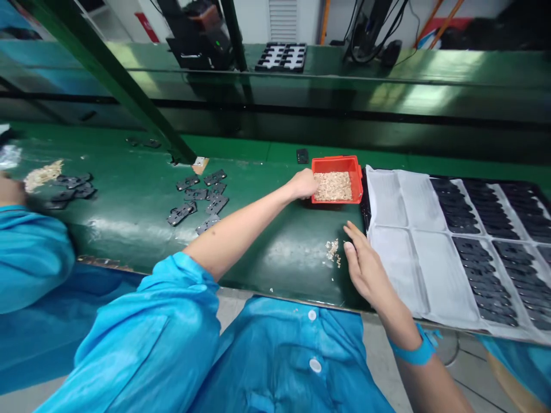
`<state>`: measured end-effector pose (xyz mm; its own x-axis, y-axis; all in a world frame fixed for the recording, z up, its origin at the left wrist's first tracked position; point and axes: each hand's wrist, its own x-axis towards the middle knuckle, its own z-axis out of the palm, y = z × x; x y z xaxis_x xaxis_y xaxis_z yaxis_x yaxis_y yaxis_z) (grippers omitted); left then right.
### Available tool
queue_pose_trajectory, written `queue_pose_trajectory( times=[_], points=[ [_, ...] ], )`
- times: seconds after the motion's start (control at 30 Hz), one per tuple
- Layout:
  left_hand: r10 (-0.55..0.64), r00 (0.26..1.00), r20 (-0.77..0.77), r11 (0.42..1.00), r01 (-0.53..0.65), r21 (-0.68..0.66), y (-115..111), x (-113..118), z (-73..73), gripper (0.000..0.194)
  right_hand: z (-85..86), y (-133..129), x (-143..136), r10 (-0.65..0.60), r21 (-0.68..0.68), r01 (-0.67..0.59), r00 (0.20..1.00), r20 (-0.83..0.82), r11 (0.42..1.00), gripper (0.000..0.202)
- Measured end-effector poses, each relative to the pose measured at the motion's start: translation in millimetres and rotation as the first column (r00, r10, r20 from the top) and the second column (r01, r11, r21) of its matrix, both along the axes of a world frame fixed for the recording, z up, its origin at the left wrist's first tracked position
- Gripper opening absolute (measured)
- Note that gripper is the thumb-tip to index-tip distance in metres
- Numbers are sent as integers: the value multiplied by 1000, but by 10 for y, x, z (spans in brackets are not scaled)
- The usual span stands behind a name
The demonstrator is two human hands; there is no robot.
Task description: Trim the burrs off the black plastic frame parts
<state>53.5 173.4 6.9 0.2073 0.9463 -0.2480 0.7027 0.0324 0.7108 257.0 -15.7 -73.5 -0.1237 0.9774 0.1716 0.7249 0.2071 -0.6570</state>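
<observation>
My left hand [303, 184] is closed at the left wall of a small red bin [359, 182], gripping its edge. Many small tan pieces [336, 186] lie inside the bin; they are too small to name. On the bench, below the bin, is a little scatter of similar tan bits [332, 250]. Just right of that scatter, my right hand [364, 261] holds nothing, with its fingers extended and thumb apart. A blue band [415, 347] circles the right wrist.
To the right, a tray with white liners [390, 201] holds rows of black plates [484, 281]. Loose black parts [196, 194] lie on the green bench [267, 246] at left. A green post [129, 86] slants across. A co-worker's blue sleeve [34, 252] is at far left.
</observation>
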Motion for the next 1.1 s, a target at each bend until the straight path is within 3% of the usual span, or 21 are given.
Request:
queue_pose_trajectory(
  times=[0.07,0.13,0.23,0.3,0.37,0.4,0.47,0.53,0.63,0.73,0.8,0.97,1.1],
  points=[
    [-11,1000,19,1000,10,26,-228,-209,106,25,-45,88,-22,49,2,-49,998,42,999,59],
    [-4,999,42,999,1,54,-608,-519,238,26,-88,176,-43,88,6,-88,992,90,996,61],
    [33,988,150,998,-41,53,-1395,-1005,408,48,-152,264,-79,136,5,-138,977,166,990,62],
    [99,963,251,992,-116,53,-2023,-1245,446,59,-187,272,-102,167,1,-171,963,212,985,64],
    [193,916,351,979,-201,-13,-2672,-1378,403,60,-212,248,-117,193,-3,-198,950,247,980,67],
    [277,884,376,961,-249,-124,-2981,-1406,351,58,-221,231,-121,204,-4,-210,944,260,978,68],
    [448,811,376,875,-310,-373,-3511,-1396,192,56,-233,196,-127,222,-7,-229,934,279,973,72],
    [574,735,362,765,-324,-556,-3864,-1319,-27,57,-240,169,-135,234,-8,-242,927,292,970,75],
    [657,664,357,669,-293,-683,-4010,-1103,-410,67,-238,133,-159,243,-5,-253,922,302,967,77],
    [697,618,363,656,-347,-670,-3832,-795,-737,73,-215,68,-189,269,4,-283,914,305,959,74],
    [714,592,375,659,-384,-647,-3676,-579,-873,71,-193,-4,-211,294,10,-312,906,305,950,72],
    [710,555,434,685,-397,-611,-3520,-234,-958,60,-166,-354,-288,355,26,-381,884,304,924,69],
    [699,555,451,698,-392,-599,-3550,-198,-940,57,-117,-946,-354,423,29,-452,854,304,892,71]
  ],
)
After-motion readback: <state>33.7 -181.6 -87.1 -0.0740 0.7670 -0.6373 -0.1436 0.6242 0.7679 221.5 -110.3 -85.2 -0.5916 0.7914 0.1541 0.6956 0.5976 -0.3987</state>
